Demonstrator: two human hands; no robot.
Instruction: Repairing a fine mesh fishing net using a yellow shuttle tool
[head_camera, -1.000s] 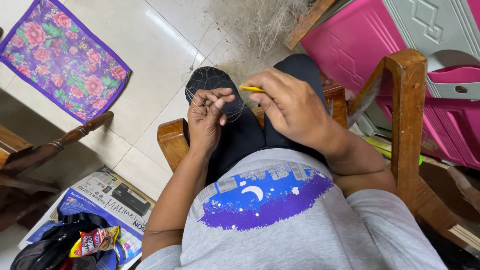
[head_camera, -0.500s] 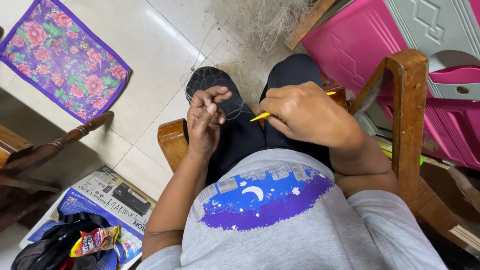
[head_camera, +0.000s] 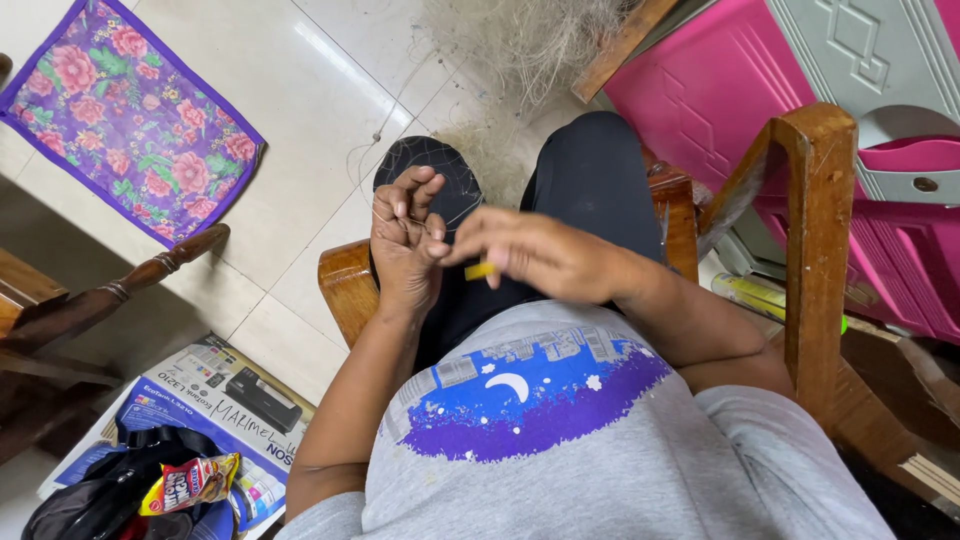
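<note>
I sit in a wooden chair with my knees in black trousers. My left hand is raised over my left knee, fingers bent, pinching fine pale net thread. My right hand has reached across and touches the left hand's fingers; it grips a small yellow netting needle, whose end shows under the fingers. A thin fishing net drapes from my knees down to the tiled floor ahead.
A floral purple mat lies on the floor at left. A printed cardboard box, a black bag and a snack packet sit at lower left. A pink plastic cabinet stands at right, a dark wooden furniture leg at left.
My right hand has moved left with the yellow needle, from beside my right knee to against the left hand's fingers. The left hand stayed over the knee.
</note>
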